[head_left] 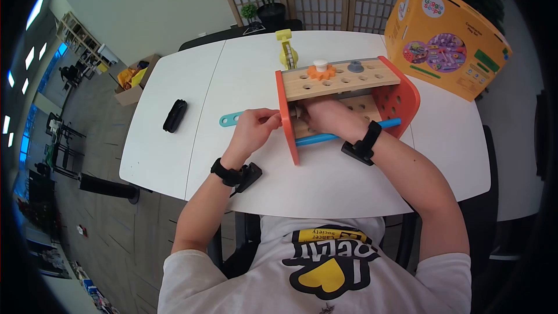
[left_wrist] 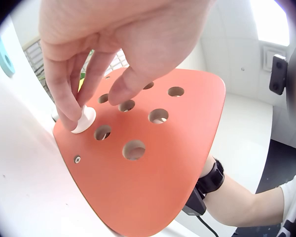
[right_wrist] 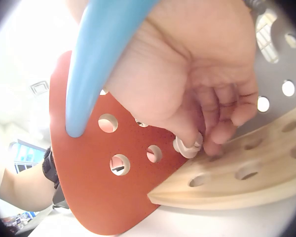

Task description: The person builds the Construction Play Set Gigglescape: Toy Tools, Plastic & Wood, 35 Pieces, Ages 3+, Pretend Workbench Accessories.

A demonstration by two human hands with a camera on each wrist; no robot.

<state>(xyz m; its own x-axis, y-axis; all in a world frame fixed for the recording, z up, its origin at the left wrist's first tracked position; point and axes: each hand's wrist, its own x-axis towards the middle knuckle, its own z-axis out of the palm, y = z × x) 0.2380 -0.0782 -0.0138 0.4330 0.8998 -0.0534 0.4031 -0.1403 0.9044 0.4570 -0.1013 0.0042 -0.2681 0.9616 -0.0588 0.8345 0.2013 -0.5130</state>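
Observation:
A toy workbench stands on the table, with red side panels (head_left: 285, 110), a wooden top (head_left: 343, 81) and blue rods (head_left: 317, 139). At the outer face of its left panel, my left hand (head_left: 254, 131) holds the round white head of a toy bolt (left_wrist: 90, 119) with its fingertips, the thumb lying apart over the holes. My right hand (head_left: 328, 117) reaches inside the bench beneath the top. There, thumb and fingers pinch a white toy nut (right_wrist: 186, 148) against the inner side of that panel, just above the lower wooden shelf (right_wrist: 222, 180).
An orange gear (head_left: 321, 72) under a white knob and a grey piece (head_left: 355, 67) sit on the bench top. Behind is a yellow-green toy (head_left: 288, 55). A teal strip (head_left: 230, 119) and black case (head_left: 175, 116) lie left; a yellow box (head_left: 447, 40) stands back right.

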